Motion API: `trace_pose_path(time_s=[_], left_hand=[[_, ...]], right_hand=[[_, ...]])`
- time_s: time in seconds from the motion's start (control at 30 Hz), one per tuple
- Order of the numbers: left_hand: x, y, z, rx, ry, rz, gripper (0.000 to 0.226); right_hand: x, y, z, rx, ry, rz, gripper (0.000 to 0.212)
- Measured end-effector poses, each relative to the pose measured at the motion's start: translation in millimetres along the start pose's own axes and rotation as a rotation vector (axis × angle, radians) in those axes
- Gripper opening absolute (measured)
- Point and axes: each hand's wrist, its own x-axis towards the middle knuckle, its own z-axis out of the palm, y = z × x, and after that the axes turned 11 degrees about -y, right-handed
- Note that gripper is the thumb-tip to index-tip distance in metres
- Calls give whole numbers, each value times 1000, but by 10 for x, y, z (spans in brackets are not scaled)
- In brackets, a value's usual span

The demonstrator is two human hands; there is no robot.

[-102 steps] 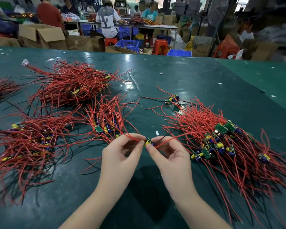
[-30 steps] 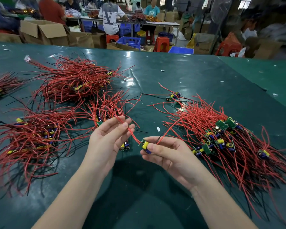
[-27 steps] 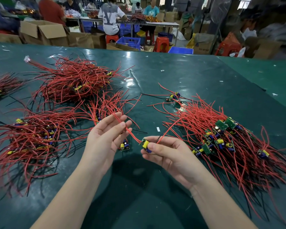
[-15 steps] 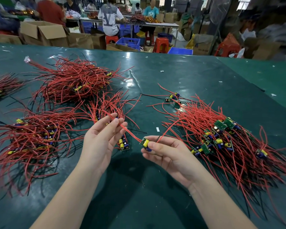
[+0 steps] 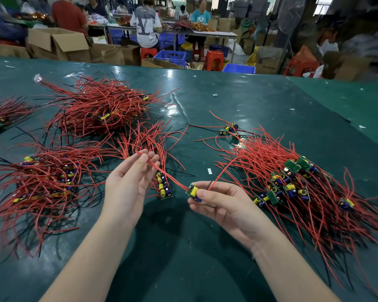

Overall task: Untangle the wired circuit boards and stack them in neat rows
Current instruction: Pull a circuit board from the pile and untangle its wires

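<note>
My right hand (image 5: 223, 203) pinches a small circuit board (image 5: 193, 191) with a yellow part, held just above the green table (image 5: 260, 110). One of its red wires (image 5: 168, 175) runs up to the left across the fingertips of my left hand (image 5: 129, 182), whose fingers are straight and apart. Under my left fingers lies a small row of stacked boards (image 5: 164, 186) with red wires fanning away. A big tangled pile of wired boards (image 5: 297, 184) spreads out to the right.
Sorted bundles of red-wired boards lie at the left (image 5: 44, 184), at the back left (image 5: 100, 110) and at the far left edge (image 5: 0, 114). A few loose boards (image 5: 228, 129) sit mid-table. Beyond the table are cardboard boxes (image 5: 57, 43), stools and seated people.
The right hand has freed one board from the tangle and holds it apart. The left hand has slid up along its red wire, straightening it, fingers spreading.
</note>
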Motion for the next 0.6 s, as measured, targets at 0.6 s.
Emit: trace_pose_path(time_s=[0.6], left_hand=[[16, 4, -21, 112, 121, 96, 7]], right_hand=[[14, 1, -23, -11, 10, 8, 18]])
